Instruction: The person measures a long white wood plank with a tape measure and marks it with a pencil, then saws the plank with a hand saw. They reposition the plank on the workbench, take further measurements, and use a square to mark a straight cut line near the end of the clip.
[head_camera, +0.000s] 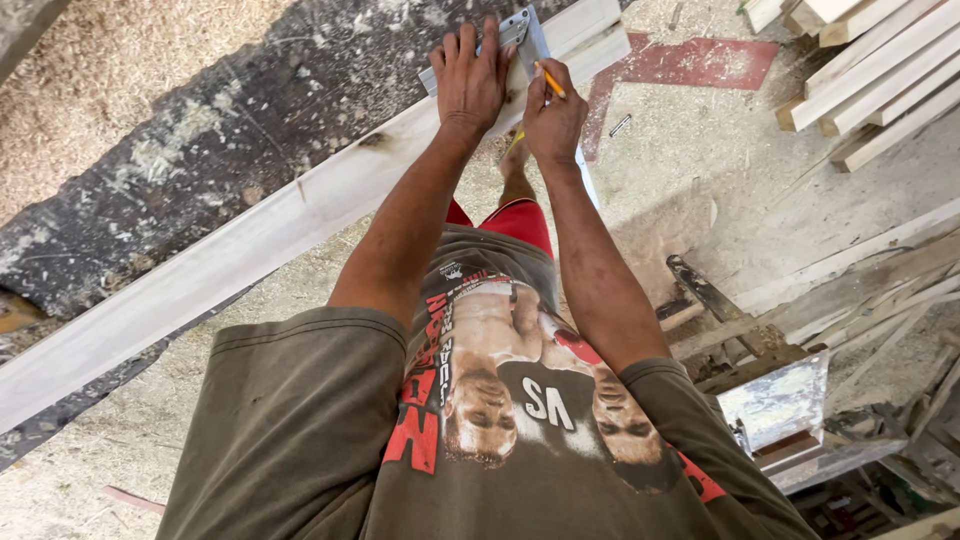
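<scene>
Left hand (470, 75) is pressing flat on a metal square (522, 30) lying across the pale plank (250, 240); right hand (553, 118) is gripping a yellow pencil (550, 82) beside it. Stacked timber (880, 70) is lying well apart.

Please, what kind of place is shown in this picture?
Probably a woodworking shop. Sawdust covers the floor, pale sawn timber lengths lie stacked at top right, and the hands mark a long pale wooden plank with a yellow pencil.
</scene>
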